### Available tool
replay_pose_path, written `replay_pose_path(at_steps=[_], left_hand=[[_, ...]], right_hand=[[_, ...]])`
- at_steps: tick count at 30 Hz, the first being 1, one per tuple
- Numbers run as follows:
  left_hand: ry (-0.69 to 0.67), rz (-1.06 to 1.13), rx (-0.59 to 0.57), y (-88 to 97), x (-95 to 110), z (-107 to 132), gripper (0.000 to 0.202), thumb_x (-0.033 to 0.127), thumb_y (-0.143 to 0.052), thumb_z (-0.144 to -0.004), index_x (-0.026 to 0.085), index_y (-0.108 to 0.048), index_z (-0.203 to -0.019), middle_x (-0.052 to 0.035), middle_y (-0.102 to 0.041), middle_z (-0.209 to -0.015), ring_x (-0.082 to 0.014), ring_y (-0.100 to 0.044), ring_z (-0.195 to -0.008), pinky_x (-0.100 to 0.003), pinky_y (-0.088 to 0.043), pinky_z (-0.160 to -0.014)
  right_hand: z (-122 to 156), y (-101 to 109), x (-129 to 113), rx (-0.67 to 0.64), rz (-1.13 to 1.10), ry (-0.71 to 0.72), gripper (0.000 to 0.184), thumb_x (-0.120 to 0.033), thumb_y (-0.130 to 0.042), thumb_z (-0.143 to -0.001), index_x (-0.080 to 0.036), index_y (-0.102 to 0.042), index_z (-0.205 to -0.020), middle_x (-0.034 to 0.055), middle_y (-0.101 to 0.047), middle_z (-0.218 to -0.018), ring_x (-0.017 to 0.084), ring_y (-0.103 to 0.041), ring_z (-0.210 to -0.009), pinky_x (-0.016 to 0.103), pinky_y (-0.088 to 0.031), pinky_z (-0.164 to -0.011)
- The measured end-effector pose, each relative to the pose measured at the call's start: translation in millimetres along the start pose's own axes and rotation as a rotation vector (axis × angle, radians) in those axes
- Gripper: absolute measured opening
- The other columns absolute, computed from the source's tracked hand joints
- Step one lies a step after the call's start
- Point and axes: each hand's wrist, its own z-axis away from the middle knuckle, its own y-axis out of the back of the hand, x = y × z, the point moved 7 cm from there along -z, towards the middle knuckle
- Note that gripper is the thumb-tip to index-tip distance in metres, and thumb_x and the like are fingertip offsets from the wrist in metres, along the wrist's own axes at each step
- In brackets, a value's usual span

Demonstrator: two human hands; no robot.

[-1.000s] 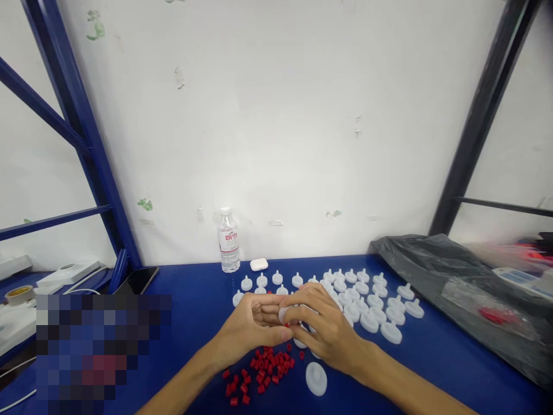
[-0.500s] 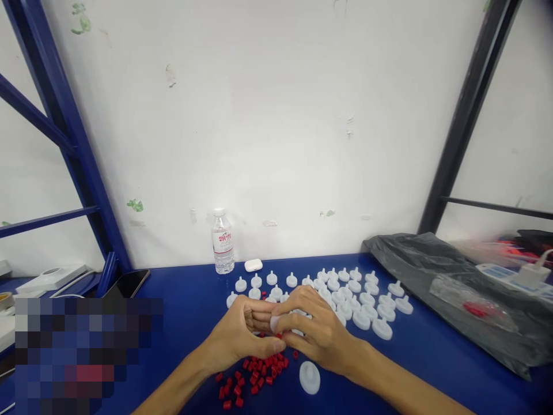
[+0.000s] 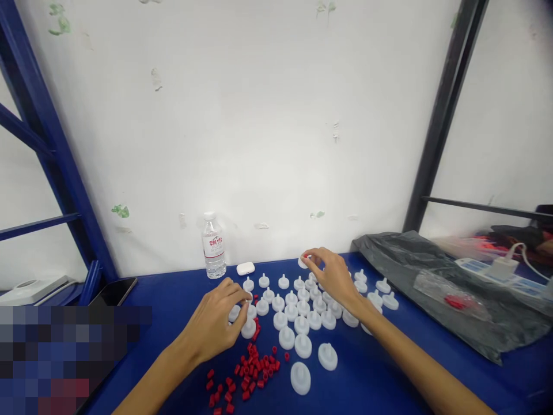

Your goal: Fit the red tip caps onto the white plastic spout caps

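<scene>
My right hand reaches to the back of a group of white plastic caps on the blue table. Its fingertips pinch one white cap with a red insert. My left hand hovers with curled fingers over the caps at the group's left edge, its fingertips close to one; whether it grips anything is hidden. A pile of small red plugs lies just below my left hand. Larger white caps sit at the front.
A water bottle and a white earbud case stand at the back by the wall. A black plastic bag with a clear packet of red parts lies at the right. A phone lies left, beside a blue frame post.
My hands were joined over the red plugs around one cap. They have parted: the right hand moved up and back with the cap, the left moved to the left caps.
</scene>
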Motion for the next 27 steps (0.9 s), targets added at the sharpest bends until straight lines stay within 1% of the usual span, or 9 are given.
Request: replay_pose_path(at_steps=[2, 4, 6, 9, 11, 15, 18, 22, 27], left_hand=[[-0.019, -0.030, -0.051, -7.2, -1.2, 0.5, 0.022, 0.021, -0.047, -0.094, 0.020, -0.069, -0.093, -0.0049, -0.068, -0.088, -0.0228, -0.057, -0.088, -0.037, -0.047, -0.079], [-0.032, -0.037, -0.090, -13.4, -1.1, 0.9, 0.021, 0.019, -0.047, -0.093, 0.021, -0.067, -0.088, -0.0036, -0.067, -0.085, -0.0216, -0.057, -0.086, -0.039, -0.047, -0.084], [-0.032, -0.033, -0.113, -17.7, -1.1, 1.4, 0.020, 0.018, -0.047, -0.093, 0.021, -0.066, -0.086, -0.0030, -0.068, -0.085, -0.0210, -0.057, -0.086, -0.041, -0.046, -0.092], [-0.016, -0.028, -0.143, -21.6, -1.8, 2.3, 0.021, 0.019, -0.046, -0.093, 0.021, -0.066, -0.087, -0.0031, -0.068, -0.086, -0.0213, -0.057, -0.088, -0.043, -0.045, -0.095], [-0.015, -0.035, -0.154, -22.0, -1.0, 3.0, 0.022, 0.020, -0.045, -0.094, 0.021, -0.065, -0.086, -0.0029, -0.067, -0.085, -0.0207, -0.057, -0.086, -0.043, -0.044, -0.097], [-0.022, -0.030, -0.162, -19.9, 2.4, 4.8, 0.021, 0.021, -0.046, -0.094, 0.020, -0.062, -0.081, -0.0025, -0.065, -0.083, -0.0196, -0.056, -0.083, -0.043, -0.043, -0.099], [-0.024, -0.019, -0.165, -19.4, 3.8, 5.6, 0.017, 0.023, -0.049, -0.093, 0.020, -0.061, -0.081, -0.0024, -0.065, -0.083, -0.0195, -0.056, -0.083, -0.043, -0.042, -0.100], [-0.028, -0.033, -0.193, -23.6, 3.6, 5.9, 0.014, 0.023, -0.052, -0.090, 0.020, -0.060, -0.079, -0.0021, -0.062, -0.079, -0.0191, -0.053, -0.079, -0.041, -0.044, -0.093], [-0.029, -0.034, -0.216, -27.4, 3.4, 7.1, 0.015, 0.020, -0.051, -0.089, 0.020, -0.059, -0.077, -0.0019, -0.059, -0.076, -0.0188, -0.052, -0.076, -0.036, -0.045, -0.082]], right_hand=[[-3.0, -7.4, 20.2, -0.053, 0.023, -0.029, 0.020, -0.031, -0.055, -0.095, -0.021, -0.071, -0.095, 0.0034, -0.072, -0.083, 0.020, -0.068, -0.076, 0.032, -0.048, -0.073], [-2.9, -15.4, 32.3, -0.095, 0.031, -0.035, 0.019, -0.030, -0.056, -0.094, -0.020, -0.073, -0.094, 0.0047, -0.075, -0.085, 0.021, -0.070, -0.079, 0.031, -0.049, -0.072], [-1.3, -23.2, 37.0, -0.138, 0.038, -0.028, 0.020, -0.028, -0.055, -0.093, -0.020, -0.074, -0.095, 0.0051, -0.076, -0.088, 0.021, -0.071, -0.082, 0.030, -0.050, -0.073], [1.5, -32.5, 34.9, -0.199, 0.055, -0.003, 0.022, -0.027, -0.055, -0.093, -0.021, -0.075, -0.098, 0.0047, -0.077, -0.092, 0.022, -0.071, -0.086, 0.031, -0.050, -0.077], [3.1, -36.2, 31.6, -0.228, 0.077, 0.013, 0.022, -0.026, -0.055, -0.094, -0.021, -0.075, -0.100, 0.0048, -0.078, -0.095, 0.023, -0.071, -0.089, 0.032, -0.050, -0.080], [5.3, -39.0, 27.9, -0.252, 0.125, 0.030, 0.025, -0.025, -0.053, -0.095, -0.020, -0.075, -0.106, 0.0060, -0.077, -0.103, 0.026, -0.069, -0.095, 0.036, -0.048, -0.085], [5.9, -39.5, 27.6, -0.262, 0.149, 0.036, 0.027, -0.026, -0.051, -0.097, -0.021, -0.075, -0.109, 0.0060, -0.076, -0.104, 0.027, -0.068, -0.097, 0.036, -0.048, -0.086], [6.5, -39.6, 26.6, -0.273, 0.174, 0.033, 0.030, -0.029, -0.049, -0.099, -0.021, -0.073, -0.114, 0.0073, -0.076, -0.106, 0.027, -0.068, -0.098, 0.037, -0.048, -0.086], [8.8, -41.0, 24.1, -0.304, 0.198, 0.024, 0.036, -0.030, -0.042, -0.101, -0.019, -0.069, -0.122, 0.0098, -0.075, -0.108, 0.028, -0.067, -0.101, 0.038, -0.048, -0.085]])
